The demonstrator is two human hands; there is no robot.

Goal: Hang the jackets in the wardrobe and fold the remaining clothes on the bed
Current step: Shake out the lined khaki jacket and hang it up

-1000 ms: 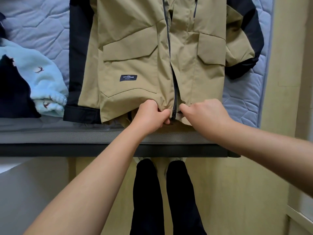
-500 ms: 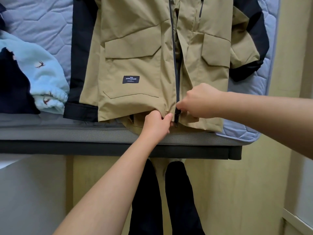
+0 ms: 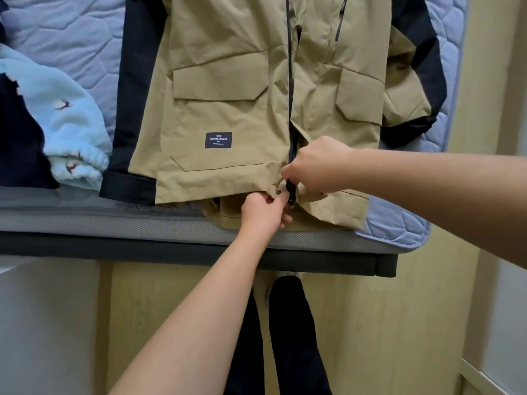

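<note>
**Jacket [image 3: 228, 81] on bed [image 3: 171, 226]: both hands at the zip's foot**

Count: one navy garment [image 3: 17, 138], one pale blue garment [image 3: 71, 124], one jacket, two hands. The jacket lies front-up, khaki with black sleeves, hem at the bed's near edge. The left hand [image 3: 263, 213] pinches the hem. The right hand [image 3: 316, 166] pinches the zip slider [image 3: 290, 192]. A second ago both hands were level; now the right sits higher.
</note>
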